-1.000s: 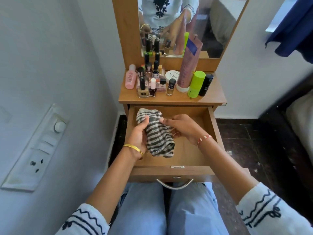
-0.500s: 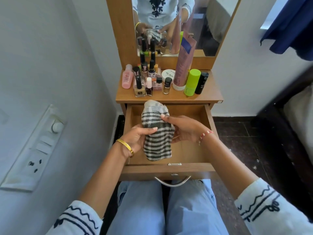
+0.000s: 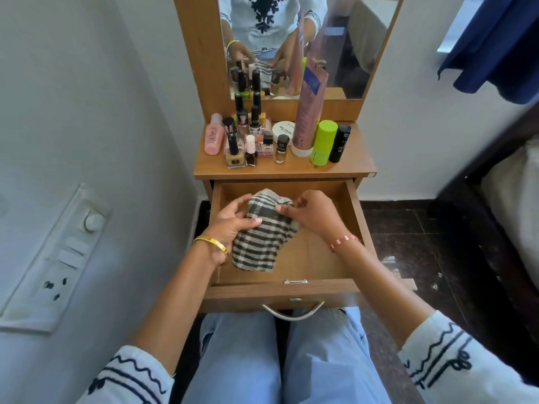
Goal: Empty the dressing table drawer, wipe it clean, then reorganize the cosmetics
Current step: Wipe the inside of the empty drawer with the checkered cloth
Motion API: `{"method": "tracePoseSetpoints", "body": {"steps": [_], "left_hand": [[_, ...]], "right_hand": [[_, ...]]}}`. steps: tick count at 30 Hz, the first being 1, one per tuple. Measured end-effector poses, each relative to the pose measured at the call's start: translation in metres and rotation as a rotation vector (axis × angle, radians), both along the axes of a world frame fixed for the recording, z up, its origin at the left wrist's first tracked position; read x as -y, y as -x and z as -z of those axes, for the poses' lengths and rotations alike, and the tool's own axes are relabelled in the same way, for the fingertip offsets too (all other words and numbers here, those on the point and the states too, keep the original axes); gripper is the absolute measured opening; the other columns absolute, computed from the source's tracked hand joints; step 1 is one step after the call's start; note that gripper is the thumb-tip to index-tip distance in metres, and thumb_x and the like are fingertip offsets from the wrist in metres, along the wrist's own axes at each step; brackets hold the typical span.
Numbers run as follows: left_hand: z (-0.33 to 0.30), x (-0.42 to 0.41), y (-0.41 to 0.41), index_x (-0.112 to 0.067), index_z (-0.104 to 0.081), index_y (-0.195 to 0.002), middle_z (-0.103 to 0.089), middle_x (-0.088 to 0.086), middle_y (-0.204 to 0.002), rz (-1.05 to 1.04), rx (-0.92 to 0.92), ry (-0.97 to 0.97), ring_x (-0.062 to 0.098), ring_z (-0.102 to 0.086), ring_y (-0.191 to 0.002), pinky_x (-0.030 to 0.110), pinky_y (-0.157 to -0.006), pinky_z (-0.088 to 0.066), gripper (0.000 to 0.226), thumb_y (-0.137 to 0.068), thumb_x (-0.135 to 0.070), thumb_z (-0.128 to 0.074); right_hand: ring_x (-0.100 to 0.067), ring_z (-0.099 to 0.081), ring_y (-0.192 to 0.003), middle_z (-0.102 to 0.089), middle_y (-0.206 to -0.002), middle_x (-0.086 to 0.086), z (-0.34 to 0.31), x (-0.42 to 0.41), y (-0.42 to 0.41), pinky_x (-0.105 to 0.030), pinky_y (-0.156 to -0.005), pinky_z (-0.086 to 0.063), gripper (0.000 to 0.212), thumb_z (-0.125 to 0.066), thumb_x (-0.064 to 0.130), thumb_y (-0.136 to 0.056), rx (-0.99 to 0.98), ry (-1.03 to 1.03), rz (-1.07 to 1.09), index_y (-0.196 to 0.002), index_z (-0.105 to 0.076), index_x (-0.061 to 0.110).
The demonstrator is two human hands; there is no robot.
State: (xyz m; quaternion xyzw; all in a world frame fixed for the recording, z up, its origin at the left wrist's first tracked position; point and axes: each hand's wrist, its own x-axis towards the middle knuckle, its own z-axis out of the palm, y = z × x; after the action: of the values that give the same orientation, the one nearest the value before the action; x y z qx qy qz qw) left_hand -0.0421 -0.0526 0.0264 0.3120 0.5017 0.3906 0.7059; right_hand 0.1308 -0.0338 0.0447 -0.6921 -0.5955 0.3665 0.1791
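Observation:
The wooden drawer (image 3: 323, 266) of the dressing table is pulled out over my knees and holds only a grey-and-black striped cloth (image 3: 261, 243). My left hand (image 3: 230, 220) grips the cloth's left side with thumb across the stripes. My right hand (image 3: 310, 212) pinches its upper right edge. The cosmetics stand on the table top: several nail polish bottles (image 3: 243, 147), a pink bottle (image 3: 213, 135), a white jar (image 3: 284, 129), a tall pink tube (image 3: 309, 112), a lime green stick (image 3: 322, 142) and a black stick (image 3: 339, 144).
A mirror (image 3: 309, 39) rises behind the cosmetics. A white wall with a switch panel (image 3: 55, 258) is close on the left. Dark floor tiles (image 3: 414, 243) and a bed edge lie to the right. A blue cloth (image 3: 495, 48) hangs at the upper right.
Both hands have lowered the striped cloth toward the drawer floor and shifted their hold; the left hand now lies over its left side.

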Motion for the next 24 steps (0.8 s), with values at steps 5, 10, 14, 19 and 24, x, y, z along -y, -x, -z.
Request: {"method": "tracePoseSetpoints", "body": {"steps": [5,10,14,19,24], "left_hand": [[-0.004,-0.004,0.0,-0.018,-0.051,-0.122,-0.065,0.006,-0.107,0.004,0.016,-0.054,0.023,-0.063,-0.095,0.033,-0.073,-0.053,0.049,-0.082,0.009,-0.053],[-0.008,-0.008,-0.007,-0.014,-0.052,-0.126,-0.064,0.009,-0.112,0.01,-0.041,-0.158,0.021,-0.063,-0.098,0.03,-0.081,-0.056,0.046,-0.083,0.005,-0.056],[-0.007,-0.009,-0.008,-0.022,-0.053,-0.127,-0.05,0.002,-0.127,0.063,-0.607,-0.382,0.016,-0.051,-0.114,0.034,-0.099,-0.045,0.046,-0.082,-0.024,-0.066],[-0.015,-0.006,-0.014,-0.019,-0.056,-0.116,-0.064,0.005,-0.115,0.064,-0.375,-0.343,0.022,-0.061,-0.107,0.033,-0.088,-0.051,0.03,-0.087,-0.025,-0.059],[-0.022,-0.008,-0.037,-0.013,-0.06,-0.108,-0.067,-0.001,-0.094,-0.218,-0.314,-0.355,0.015,-0.065,-0.086,0.017,-0.065,-0.054,0.026,-0.084,-0.023,-0.063]], "right_hand": [[-0.019,-0.048,-0.123,-0.049,-0.136,-0.004,-0.015,0.0,-0.004,-0.027,-0.096,-0.041,0.061,-0.068,0.02,-0.082,-0.086,-0.087,-0.386,-0.136,-0.041,0.015],[-0.014,-0.062,-0.094,-0.065,-0.106,-0.005,-0.009,-0.001,-0.001,-0.021,-0.076,-0.053,0.039,-0.07,0.011,-0.079,-0.206,-0.02,-0.382,-0.116,-0.056,0.009],[-0.017,-0.064,-0.087,-0.067,-0.096,-0.006,-0.012,-0.006,-0.011,-0.027,-0.08,-0.051,0.021,-0.068,0.006,-0.078,-0.352,0.033,-0.309,-0.098,-0.062,0.011],[-0.018,-0.063,-0.092,-0.064,-0.101,-0.005,-0.018,-0.01,-0.016,-0.033,-0.084,-0.051,0.03,-0.068,0.005,-0.079,-0.637,0.067,-0.184,-0.103,-0.053,0.017],[-0.02,-0.062,-0.103,-0.065,-0.109,-0.004,-0.011,-0.004,-0.021,-0.035,-0.09,-0.05,0.041,-0.065,0.003,-0.081,-0.91,0.129,-0.038,-0.119,-0.051,0.011]]}}
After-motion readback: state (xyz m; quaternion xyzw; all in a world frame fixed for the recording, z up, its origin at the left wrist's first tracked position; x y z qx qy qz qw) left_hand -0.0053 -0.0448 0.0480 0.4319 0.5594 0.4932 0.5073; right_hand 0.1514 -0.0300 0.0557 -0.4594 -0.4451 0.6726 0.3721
